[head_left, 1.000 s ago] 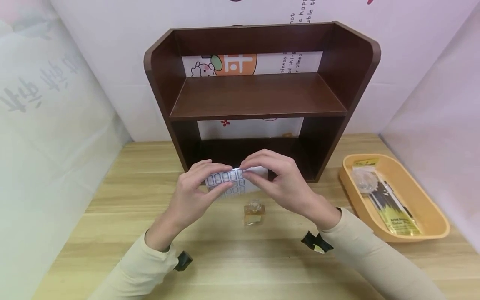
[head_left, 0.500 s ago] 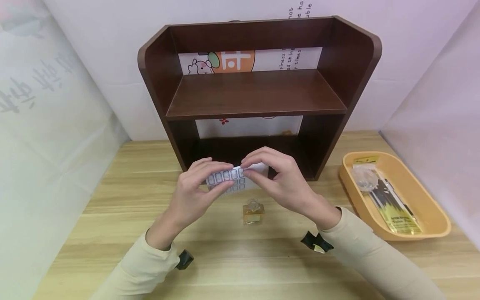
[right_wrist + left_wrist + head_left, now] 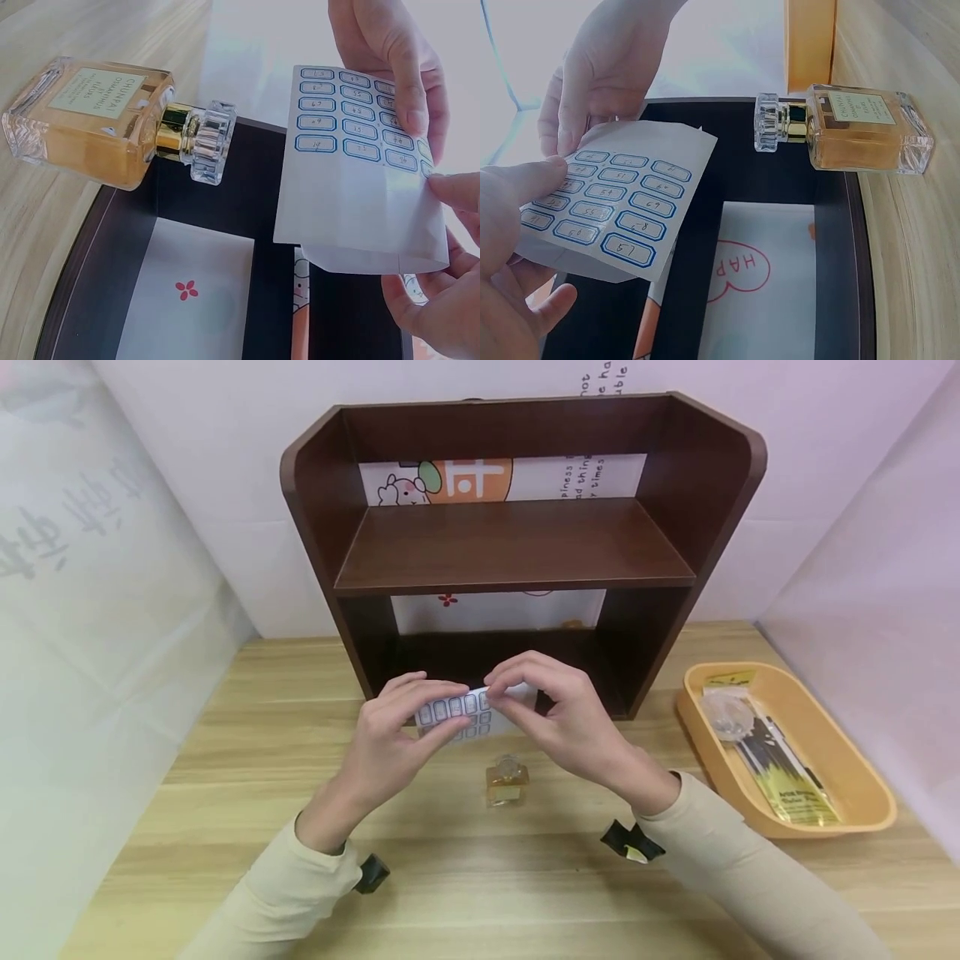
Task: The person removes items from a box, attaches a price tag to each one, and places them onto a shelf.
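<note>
Sticker sheet (image 3: pixel 352 195) with blue-bordered, handwritten number labels is held up above the tabletop (image 3: pixel 487 902), in front of the dark brown shelf (image 3: pixel 517 543). Left hand (image 3: pixel 393 722) pinches one side between thumb and fingers; right hand (image 3: pixel 566 710) pinches the sheet near its upper edge. Perfume bottle (image 3: pixel 507 783) stands upright below them, nearer the person. To the right, an orange tray (image 3: pixel 855 768) holds a yellow-and-black packet (image 3: pixel 787 777) and a clear round object (image 3: pixel 727 718).

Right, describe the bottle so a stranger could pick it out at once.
Start at the brown shelf. On the table, in front of the shelf's middle, stands the bottle. Unlike the clear item in the orange tray, it is amber, with a pale label and clear faceted cap.
</note>
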`<state>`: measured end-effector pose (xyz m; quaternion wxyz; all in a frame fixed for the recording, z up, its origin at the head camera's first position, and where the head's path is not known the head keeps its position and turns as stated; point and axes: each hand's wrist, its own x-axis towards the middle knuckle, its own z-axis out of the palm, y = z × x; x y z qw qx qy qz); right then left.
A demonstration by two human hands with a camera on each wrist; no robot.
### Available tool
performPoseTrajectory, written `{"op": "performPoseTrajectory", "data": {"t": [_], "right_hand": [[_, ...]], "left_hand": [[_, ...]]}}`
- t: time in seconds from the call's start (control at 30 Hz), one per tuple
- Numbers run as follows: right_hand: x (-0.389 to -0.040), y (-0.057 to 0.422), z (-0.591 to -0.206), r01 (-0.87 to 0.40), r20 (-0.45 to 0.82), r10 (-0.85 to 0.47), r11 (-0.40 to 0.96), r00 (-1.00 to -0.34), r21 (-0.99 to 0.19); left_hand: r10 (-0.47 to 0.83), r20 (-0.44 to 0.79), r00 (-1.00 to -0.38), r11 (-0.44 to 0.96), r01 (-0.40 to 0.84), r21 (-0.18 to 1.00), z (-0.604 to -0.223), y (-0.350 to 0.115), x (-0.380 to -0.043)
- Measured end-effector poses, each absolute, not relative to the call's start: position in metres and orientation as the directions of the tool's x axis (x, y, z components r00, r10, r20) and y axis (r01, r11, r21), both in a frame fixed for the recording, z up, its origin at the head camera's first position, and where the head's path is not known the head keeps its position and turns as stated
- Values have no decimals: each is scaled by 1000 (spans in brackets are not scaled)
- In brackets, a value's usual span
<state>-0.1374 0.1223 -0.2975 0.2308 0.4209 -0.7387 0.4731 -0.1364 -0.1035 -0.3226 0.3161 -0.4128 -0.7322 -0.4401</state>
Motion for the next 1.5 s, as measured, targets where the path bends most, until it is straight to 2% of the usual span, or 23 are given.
{"op": "performPoseTrajectory", "data": {"t": [0.2, 0.4, 0.53, 0.63, 0.87, 1.07, 1.23, 1.5], "right_hand": [[-138, 120, -299, -839, 746, -385, 227, -543, -494], [-139, 117, -300, -878, 783, -396, 201, -479, -435], [-140, 115, -301, -887, 794, -395, 181, -462, -425], [-141, 114, -302, -882, 791, -393, 168, -469, -439], [-140, 113, -303, -843, 758, -381, 138, -529, -519], [-140, 114, -303, -843, 754, -384, 169, -533, -510], [-140, 114, -302, -868, 773, -394, 211, -496, -450], [-140, 113, -299, -919, 825, -419, 279, -378, -279]], "left_hand": [[321, 831, -455, 295, 882, 369, -321, -105, -135], [314, 841, -441, 321, 883, 343, -322, -107, -132], [311, 846, -433, 329, 884, 332, -322, -109, -131], [313, 849, -427, 332, 886, 323, -323, -110, -133], [315, 853, -416, 335, 890, 310, -326, -110, -135], [328, 840, -433, 340, 883, 323, -325, -111, -135], [339, 829, -444, 353, 877, 325, -324, -112, -134], [328, 831, -449, 390, 866, 314, -323, -112, -133]]}}
